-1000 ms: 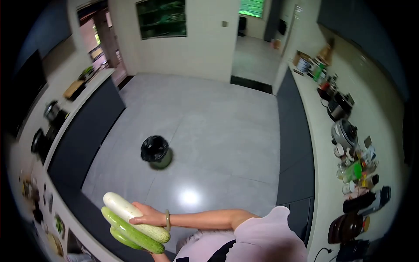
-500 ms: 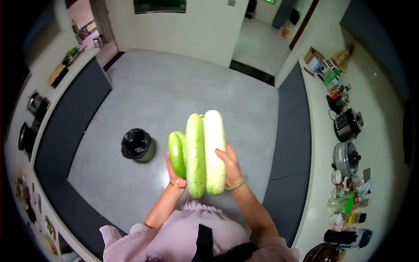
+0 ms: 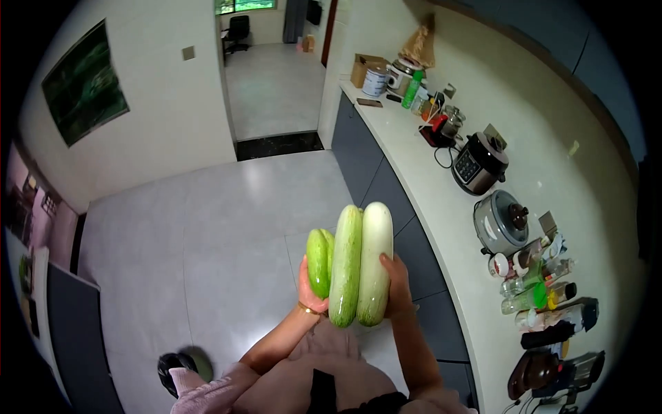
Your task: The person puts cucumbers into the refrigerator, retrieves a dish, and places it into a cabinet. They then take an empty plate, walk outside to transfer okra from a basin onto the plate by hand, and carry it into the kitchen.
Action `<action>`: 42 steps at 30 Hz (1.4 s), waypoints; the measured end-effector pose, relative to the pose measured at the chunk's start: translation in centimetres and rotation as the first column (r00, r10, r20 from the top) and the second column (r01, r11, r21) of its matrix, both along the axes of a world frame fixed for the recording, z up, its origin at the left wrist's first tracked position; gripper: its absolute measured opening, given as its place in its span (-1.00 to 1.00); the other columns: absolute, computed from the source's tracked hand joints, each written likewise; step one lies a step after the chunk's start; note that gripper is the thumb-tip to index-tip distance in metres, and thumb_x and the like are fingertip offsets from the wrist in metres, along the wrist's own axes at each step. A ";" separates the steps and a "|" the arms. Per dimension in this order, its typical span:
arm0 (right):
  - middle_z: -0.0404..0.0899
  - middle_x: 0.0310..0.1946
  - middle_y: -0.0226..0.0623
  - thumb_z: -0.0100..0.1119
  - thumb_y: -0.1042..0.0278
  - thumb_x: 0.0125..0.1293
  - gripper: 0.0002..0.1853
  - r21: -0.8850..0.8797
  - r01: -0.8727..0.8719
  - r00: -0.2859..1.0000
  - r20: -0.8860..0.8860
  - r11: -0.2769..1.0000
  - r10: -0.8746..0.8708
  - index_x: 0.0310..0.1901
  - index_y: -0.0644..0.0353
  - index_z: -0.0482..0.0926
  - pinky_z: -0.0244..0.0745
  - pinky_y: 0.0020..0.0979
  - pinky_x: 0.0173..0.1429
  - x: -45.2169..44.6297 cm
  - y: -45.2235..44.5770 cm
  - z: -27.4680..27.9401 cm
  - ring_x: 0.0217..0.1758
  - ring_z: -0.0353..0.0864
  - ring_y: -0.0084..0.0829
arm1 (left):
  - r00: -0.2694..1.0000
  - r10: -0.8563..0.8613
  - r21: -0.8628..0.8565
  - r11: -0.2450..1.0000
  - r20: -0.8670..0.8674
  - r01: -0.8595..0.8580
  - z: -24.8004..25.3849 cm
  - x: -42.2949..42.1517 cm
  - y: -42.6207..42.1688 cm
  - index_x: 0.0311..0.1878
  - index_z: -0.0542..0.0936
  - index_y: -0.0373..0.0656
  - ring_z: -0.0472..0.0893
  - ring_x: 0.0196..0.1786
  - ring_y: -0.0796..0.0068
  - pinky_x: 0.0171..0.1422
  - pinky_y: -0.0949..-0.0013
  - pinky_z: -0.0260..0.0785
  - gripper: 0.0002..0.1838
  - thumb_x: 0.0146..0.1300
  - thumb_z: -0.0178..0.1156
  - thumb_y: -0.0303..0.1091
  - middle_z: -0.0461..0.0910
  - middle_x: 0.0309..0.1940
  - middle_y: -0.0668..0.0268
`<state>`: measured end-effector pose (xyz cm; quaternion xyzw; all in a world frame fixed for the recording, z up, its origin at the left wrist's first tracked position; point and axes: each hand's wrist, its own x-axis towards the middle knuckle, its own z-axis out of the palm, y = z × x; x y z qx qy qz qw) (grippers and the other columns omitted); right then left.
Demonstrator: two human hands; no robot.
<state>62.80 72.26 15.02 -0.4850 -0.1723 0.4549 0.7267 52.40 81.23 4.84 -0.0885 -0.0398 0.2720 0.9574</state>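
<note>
I'm making out no readable text — the marks on the black cooker [image 3: 481, 163] and the tin [image 3: 374, 81] on the desk [image 3: 412, 146] are showing too small.

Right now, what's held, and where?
Right hand: outer side of the pale gourd. Left hand: lower outer side of a short gourd. Long green gourd held between.

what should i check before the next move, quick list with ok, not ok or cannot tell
1. Right fingers on the pale vegetable: ok, against its outer side.
2. Left fingers on the short green vegetable: ok, at its outer side.
3. Long green vegetable supported from below: cannot tell, underside hidden.
4. Held vegetables apart from the counter: ok.
5. Bin fully in view: not ok, sleeve partly covers it.
</note>
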 end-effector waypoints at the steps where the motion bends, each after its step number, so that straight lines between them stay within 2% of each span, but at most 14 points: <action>1: 0.42 -0.20 -0.23 -0.08 0.35 0.19 -0.64 -0.009 0.008 0.999 -0.031 1.000 -0.008 0.01 0.31 0.29 0.38 -0.49 -0.17 1.8 1.8 -0.2 -0.22 0.45 -0.48 | 1.000 -0.009 0.009 1.000 0.012 0.009 -0.2 1.8 1.8 0.08 0.37 -0.11 0.43 0.02 0.21 0.12 0.12 0.26 -0.41 0.13 -0.09 0.14 0.42 0.00 0.19; 4: 0.43 -0.22 -0.25 -0.09 0.30 0.20 -0.64 -0.016 0.021 0.999 -0.047 1.000 -0.022 -0.01 0.32 0.30 0.37 -0.50 -0.18 6.8 7.7 -0.9 -0.24 0.45 -0.50 | 0.996 0.003 0.043 0.999 -0.085 0.001 -0.4 6.4 7.6 0.09 0.35 -0.10 0.41 0.05 0.22 0.14 0.12 0.24 -0.40 0.13 -0.10 0.15 0.40 0.02 0.19; 6: 0.45 -0.26 -0.28 -0.12 0.24 0.22 -0.64 -0.033 -0.020 0.999 0.032 0.999 0.021 -0.05 0.34 0.33 0.37 -0.50 -0.20 9.6 11.3 -0.4 -0.27 0.46 -0.52 | 0.995 0.058 0.063 0.997 -0.079 -0.053 -0.5 9.2 10.8 0.11 0.34 -0.10 0.39 0.06 0.22 0.15 0.13 0.23 -0.39 0.13 -0.11 0.16 0.39 0.04 0.20; 14: 0.44 -0.28 -0.28 -0.07 0.27 0.22 -0.67 -0.003 -0.194 0.981 0.017 0.981 0.194 -0.07 0.34 0.33 0.37 -0.51 -0.20 16.9 31.0 -1.9 -0.28 0.44 -0.55 | 0.963 0.260 0.083 0.963 -0.065 -0.254 0.5 14.7 27.5 0.11 0.34 -0.09 0.41 0.05 0.22 0.13 0.13 0.25 -0.39 0.13 -0.10 0.16 0.40 0.02 0.20; 18: 0.43 -0.29 -0.29 -0.03 0.28 0.21 -0.67 -0.050 -0.207 0.971 0.112 0.977 0.212 -0.09 0.35 0.33 0.34 -0.53 -0.23 19.7 40.7 -2.2 -0.30 0.40 -0.57 | 0.934 0.357 0.143 0.925 -0.020 -0.351 -4.1 18.0 37.9 0.10 0.35 -0.09 0.41 0.04 0.22 0.12 0.14 0.26 -0.39 0.13 -0.12 0.16 0.41 0.02 0.20; 19: 0.42 -0.28 -0.29 -0.03 0.28 0.21 -0.67 -0.065 -0.225 0.963 0.135 0.972 0.232 -0.09 0.36 0.32 0.34 -0.53 -0.24 20.7 43.5 -1.6 -0.30 0.40 -0.57 | 0.930 0.367 0.137 0.922 -0.005 -0.363 -3.2 19.1 40.5 0.10 0.35 -0.09 0.41 0.04 0.22 0.12 0.14 0.26 -0.39 0.13 -0.12 0.16 0.41 0.02 0.20; 22: 0.42 -0.27 -0.28 -0.04 0.27 0.21 -0.66 -0.109 -0.245 0.948 0.179 0.963 0.262 -0.07 0.36 0.32 0.34 -0.53 -0.23 24.6 51.1 -0.8 -0.29 0.40 -0.56 | 0.937 0.342 0.025 0.940 -0.064 -0.342 0.9 22.3 47.2 0.10 0.34 -0.12 0.43 0.03 0.24 0.11 0.19 0.28 -0.42 0.17 -0.17 0.12 0.41 0.01 0.21; 25: 0.42 -0.25 -0.27 -0.04 0.27 0.21 -0.65 -0.070 -0.216 0.957 0.184 0.974 0.226 -0.06 0.36 0.31 0.35 -0.53 -0.23 28.1 57.9 0.0 -0.29 0.40 -0.55 | 0.928 0.372 0.139 0.919 -0.004 -0.368 2.1 26.2 54.0 0.09 0.34 -0.16 0.44 0.01 0.24 0.11 0.21 0.28 -0.44 0.22 -0.24 0.07 0.41 0.01 0.19; 27: 0.42 -0.24 -0.26 -0.03 0.27 0.21 -0.64 -0.068 -0.193 0.963 0.180 0.979 0.202 -0.05 0.35 0.30 0.36 -0.53 -0.23 30.3 61.7 0.6 -0.28 0.41 -0.55 | 0.907 0.403 0.122 0.913 -0.120 -0.390 1.7 28.7 58.2 0.10 0.32 -0.18 0.44 0.01 0.23 0.11 0.20 0.29 -0.46 0.24 -0.28 0.04 0.40 0.01 0.16; 32: 0.42 -0.21 -0.25 0.00 0.28 0.20 -0.62 -0.044 -0.148 0.971 0.184 0.988 0.154 -0.03 0.35 0.29 0.36 -0.52 -0.21 36.6 72.9 -0.6 -0.25 0.42 -0.53 | 0.911 0.377 0.137 0.924 -0.165 -0.358 -0.3 34.9 70.1 0.10 0.31 -0.18 0.46 -0.02 0.22 0.10 0.21 0.31 -0.47 0.25 -0.29 0.03 0.42 -0.01 0.14; 34: 0.42 -0.20 -0.24 0.01 0.29 0.20 -0.61 -0.103 -0.218 0.947 0.217 0.971 0.235 -0.03 0.36 0.28 0.36 -0.51 -0.18 39.3 78.0 -0.8 -0.22 0.42 -0.52 | 0.912 0.380 0.172 0.919 -0.156 -0.354 -1.2 37.1 74.9 0.08 0.33 -0.17 0.46 -0.03 0.23 0.10 0.21 0.30 -0.47 0.25 -0.29 0.04 0.43 -0.03 0.15; 38: 0.42 -0.22 -0.25 0.02 0.30 0.19 -0.64 -0.034 -0.223 0.933 0.283 0.974 0.223 -0.05 0.37 0.30 0.34 -0.51 -0.16 41.8 89.7 -0.7 -0.23 0.41 -0.53 | 0.843 0.464 0.176 0.885 -0.272 -0.431 0.0 40.3 84.9 0.08 0.33 -0.15 0.45 -0.03 0.26 0.11 0.24 0.28 -0.41 0.22 -0.28 0.13 0.43 -0.03 0.18; 40: 0.42 -0.24 -0.26 0.03 0.31 0.19 -0.64 -0.027 -0.371 0.899 0.243 0.928 0.366 -0.06 0.36 0.31 0.34 -0.51 -0.16 42.7 95.7 -0.1 -0.23 0.41 -0.55 | 0.729 0.599 0.203 0.800 -0.332 -0.565 -0.8 40.5 89.5 0.09 0.33 -0.14 0.43 -0.02 0.27 0.12 0.26 0.27 -0.40 0.21 -0.26 0.15 0.41 -0.01 0.20; 42: 0.43 -0.24 -0.27 0.07 0.31 0.17 -0.61 -0.076 -0.473 0.847 0.236 0.878 0.477 -0.03 0.35 0.29 0.34 -0.51 -0.15 42.9 101.3 0.0 -0.23 0.41 -0.55 | 0.702 0.622 0.167 0.777 -0.347 -0.606 -1.4 40.1 94.0 0.07 0.35 -0.12 0.43 -0.03 0.29 0.11 0.25 0.26 -0.39 0.16 -0.20 0.19 0.42 -0.03 0.22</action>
